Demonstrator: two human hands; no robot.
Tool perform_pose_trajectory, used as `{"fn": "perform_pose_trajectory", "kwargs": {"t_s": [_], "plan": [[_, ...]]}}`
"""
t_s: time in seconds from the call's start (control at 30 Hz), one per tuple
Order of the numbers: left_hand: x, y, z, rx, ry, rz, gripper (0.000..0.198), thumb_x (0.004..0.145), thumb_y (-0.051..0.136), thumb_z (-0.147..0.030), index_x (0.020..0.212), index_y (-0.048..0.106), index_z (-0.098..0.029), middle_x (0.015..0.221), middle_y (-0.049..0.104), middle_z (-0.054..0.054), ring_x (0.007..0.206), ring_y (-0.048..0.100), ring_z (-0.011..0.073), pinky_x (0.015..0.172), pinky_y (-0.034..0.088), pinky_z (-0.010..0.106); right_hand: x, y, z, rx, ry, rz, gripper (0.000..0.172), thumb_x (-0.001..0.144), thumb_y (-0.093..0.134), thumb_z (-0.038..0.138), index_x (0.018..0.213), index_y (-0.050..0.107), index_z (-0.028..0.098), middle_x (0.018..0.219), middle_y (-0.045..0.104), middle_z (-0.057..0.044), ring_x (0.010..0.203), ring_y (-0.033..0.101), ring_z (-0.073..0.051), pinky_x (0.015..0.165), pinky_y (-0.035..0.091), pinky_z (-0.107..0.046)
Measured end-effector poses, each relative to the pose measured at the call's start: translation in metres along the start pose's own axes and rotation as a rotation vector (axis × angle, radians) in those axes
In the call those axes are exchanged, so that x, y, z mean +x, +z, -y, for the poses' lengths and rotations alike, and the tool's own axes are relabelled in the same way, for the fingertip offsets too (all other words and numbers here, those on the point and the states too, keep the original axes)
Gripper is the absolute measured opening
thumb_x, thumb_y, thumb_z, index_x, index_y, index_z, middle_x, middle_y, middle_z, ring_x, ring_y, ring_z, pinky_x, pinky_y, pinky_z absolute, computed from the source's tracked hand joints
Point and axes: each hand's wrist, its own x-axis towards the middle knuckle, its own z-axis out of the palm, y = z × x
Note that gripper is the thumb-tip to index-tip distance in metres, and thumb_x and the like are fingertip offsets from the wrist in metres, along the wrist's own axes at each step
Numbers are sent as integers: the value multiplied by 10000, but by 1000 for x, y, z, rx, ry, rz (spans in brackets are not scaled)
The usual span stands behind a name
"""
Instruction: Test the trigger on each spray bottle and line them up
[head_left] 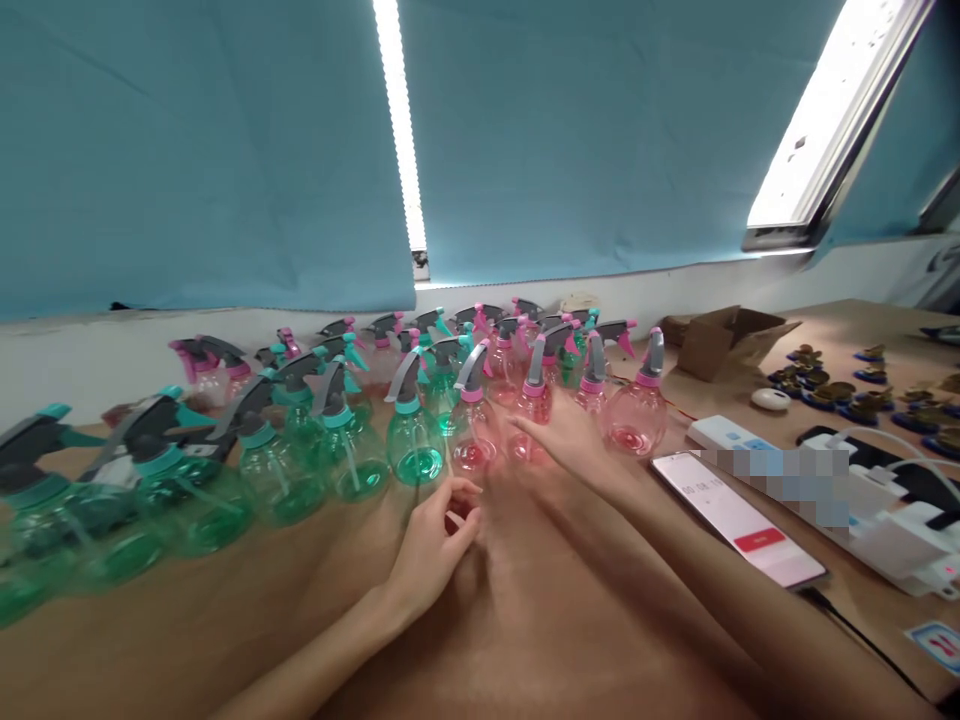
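Several spray bottles stand upright in rows. In the front row, green ones such as a green spray bottle [416, 462] fill the left, and pink ones such as a pink spray bottle [472, 448] fill the right. My left hand [435, 535] rests just above the table before them, fingers loosely curled, a gap to the thumb and nothing held. Farther right, my right hand [566, 435] reaches among the pink bottles with its fingers stretched out. It partly covers another pink spray bottle [532, 400]; whether it touches that bottle I cannot tell.
Right of my right arm a phone [739, 520] showing a timer lies on the table [517, 640]. Beyond it are a power strip [724, 435] with chargers and cables, a small white rounded object [770, 400], a cardboard box [727, 345] and several gold-and-blue pieces [862, 405].
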Motion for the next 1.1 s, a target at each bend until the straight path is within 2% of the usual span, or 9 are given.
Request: {"fn": "perform_pose_trajectory", "kwargs": {"t_s": [0.1,0.2,0.43,0.57,0.7,0.83,0.97,1.1], "plan": [[1,1,1,1,-5,13,149,868,536,-276,986,555,-186,866,620,22,706,598,162,632,499,278,4,3,-2,-17,18,10,487,839,632,473,1167,567,119,1080,687,-188,998,660,-351,793,493,-418],[5,5,0,-12,-4,21,142,876,523,-285,972,550,-184,875,613,25,716,604,165,639,512,284,5,4,-4,-35,10,28,434,861,621,447,1153,568,132,1095,687,-176,1026,654,-338,811,481,-395],[15,18,-2,-21,3,38,142,861,515,-269,965,551,-180,896,616,38,711,611,167,632,528,292,10,6,1,-75,4,64,443,886,606,442,1160,552,99,1122,680,-188,1049,647,-328,818,472,-369],[21,17,-4,1,12,16,158,848,534,-299,950,559,-181,879,636,34,696,626,167,630,527,286,10,8,1,-87,5,72,468,902,587,437,1212,526,91,1158,667,-193,1062,641,-335,827,472,-381],[32,5,-10,59,-3,-105,248,865,524,-408,992,534,-194,816,635,7,643,639,167,589,505,271,7,10,-1,-98,10,75,484,907,581,430,1243,507,89,1204,644,-200,1083,631,-341,839,473,-390],[52,-13,-22,201,-48,-263,413,902,456,-458,1208,423,-183,720,589,-29,605,634,178,611,481,276,3,8,-1,-107,10,82,472,910,572,433,1246,503,109,1215,640,-184,1068,638,-339,836,479,-396],[73,-20,-32,434,-124,-206,592,869,518,-455,1350,405,-130,640,631,13,667,673,281,636,466,329,0,4,1,-122,14,91,452,916,553,442,1223,519,112,1195,646,-191,1045,647,-352,825,481,-416],[82,-13,-39,646,-185,-172,623,860,529,-423,1372,427,-84,798,716,161,857,685,398,726,470,414,-1,2,1,-137,10,94,445,911,551,446,1209,527,116,1180,649,-196,1053,642,-366,823,477,-432]]}}
